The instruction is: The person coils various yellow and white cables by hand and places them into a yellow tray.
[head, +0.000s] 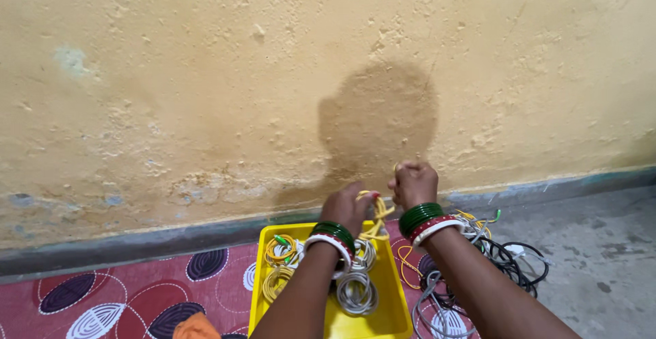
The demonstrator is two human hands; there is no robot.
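My left hand (347,208) and my right hand (414,183) are raised close together above a yellow tray (393,291). Both grip a yellow cable (377,217) that loops between them. The right hand is a closed fist on one end; the left hand pinches the coiled part. Green, red and white bangles ring both wrists. Inside the tray lie coiled yellow cables (279,265) and coiled grey cables (357,291).
A loose tangle of black, white and yellow cables (499,257) lies on the floor right of the tray. A red patterned mat (137,291) lies under the tray. An orange cloth (195,327) shows at the bottom. A rough yellow wall (273,72) stands behind.
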